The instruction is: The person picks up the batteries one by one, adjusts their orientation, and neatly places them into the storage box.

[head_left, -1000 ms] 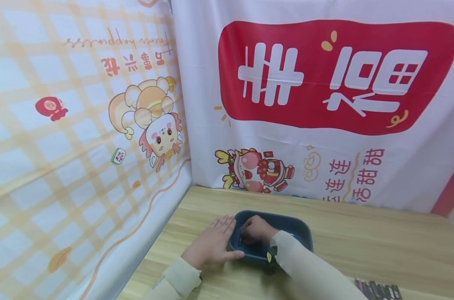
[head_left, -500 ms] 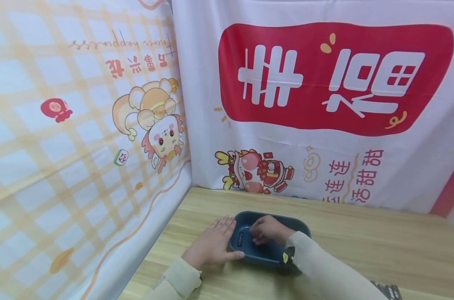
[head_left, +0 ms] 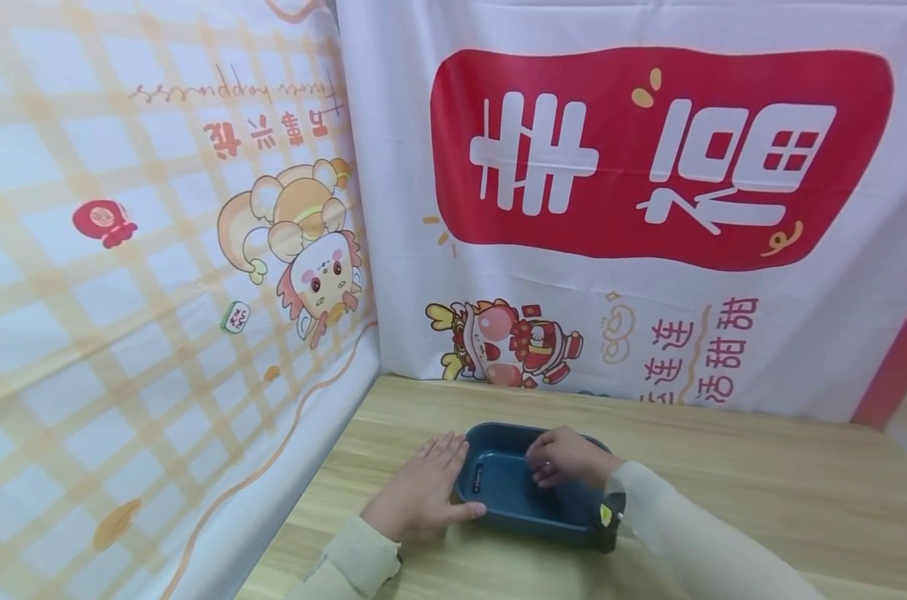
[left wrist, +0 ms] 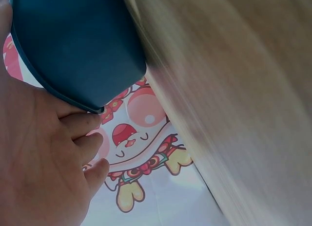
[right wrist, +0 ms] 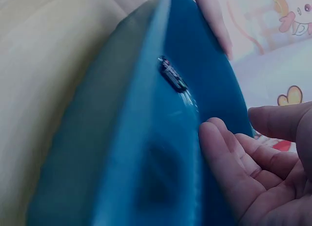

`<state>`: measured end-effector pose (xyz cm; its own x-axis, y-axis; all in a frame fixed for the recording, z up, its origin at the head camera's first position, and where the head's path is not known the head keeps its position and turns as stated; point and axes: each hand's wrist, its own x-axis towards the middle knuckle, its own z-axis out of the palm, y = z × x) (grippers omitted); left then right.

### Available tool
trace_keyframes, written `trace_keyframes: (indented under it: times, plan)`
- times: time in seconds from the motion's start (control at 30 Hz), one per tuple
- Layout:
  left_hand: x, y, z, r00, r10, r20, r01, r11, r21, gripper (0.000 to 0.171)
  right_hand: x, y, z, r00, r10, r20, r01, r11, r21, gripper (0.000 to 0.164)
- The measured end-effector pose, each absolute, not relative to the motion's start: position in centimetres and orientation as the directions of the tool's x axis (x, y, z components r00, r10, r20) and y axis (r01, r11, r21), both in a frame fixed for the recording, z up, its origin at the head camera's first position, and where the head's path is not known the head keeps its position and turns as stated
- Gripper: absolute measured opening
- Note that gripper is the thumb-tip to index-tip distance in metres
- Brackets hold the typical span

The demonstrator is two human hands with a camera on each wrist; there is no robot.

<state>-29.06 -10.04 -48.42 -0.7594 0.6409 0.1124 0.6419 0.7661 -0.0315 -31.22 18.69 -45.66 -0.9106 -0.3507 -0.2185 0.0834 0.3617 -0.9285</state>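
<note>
A dark blue rectangular basin point(head_left: 528, 527) stands on the table. My left hand point(head_left: 423, 483) rests against its left end, fingers straight along the rim and thumb at the near side. In the left wrist view, those fingertips point(left wrist: 90, 123) lie at the basin's rim. One small black battery point(head_left: 478, 477) lies on the basin floor near the left end; the right wrist view shows its printed side. My right hand point(head_left: 569, 458) hovers inside the basin's right half. Its fingers point(right wrist: 219, 148) are loosely bent, thumb apart, with nothing between them.
A wooden table point(head_left: 694, 467) carries the basin. A printed cloth point(head_left: 198, 333) hangs along the left side, and another cloth point(head_left: 401, 250) closes off the back. My right sleeve point(head_left: 694, 533) crosses the front right of the table.
My right hand has let go of the battery at the basin's left end and moved right. The left hand stays put. Several dark sticks at the lower right are no longer visible.
</note>
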Motion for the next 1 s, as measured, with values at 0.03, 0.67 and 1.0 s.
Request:
trace_keyframes:
  times: [0.03, 0.67, 1.0]
  plan:
    - [-29.0, -10.1, -48.4, -0.761, 0.639, 0.113, 0.64, 0.767, -0.031, 0.103, -31.2, 19.0, -45.5, -0.913, -0.344, -0.218, 0.084, 0.363, -0.928, 0.029]
    - [-29.0, -10.4, -48.2, -0.754, 0.647, 0.115, 0.648, 0.761, -0.032, 0.102, -29.1, 25.3, -43.6, -0.939, -0.248, -0.237, 0.134, 0.373, -0.918, 0.028]
    - [-29.2, -10.2, -48.2, -0.75, 0.652, 0.111, 0.654, 0.756, -0.023, 0.102, -27.1, 28.3, -44.0, -0.941, -0.257, -0.222, 0.126, 0.343, -0.931, 0.034]
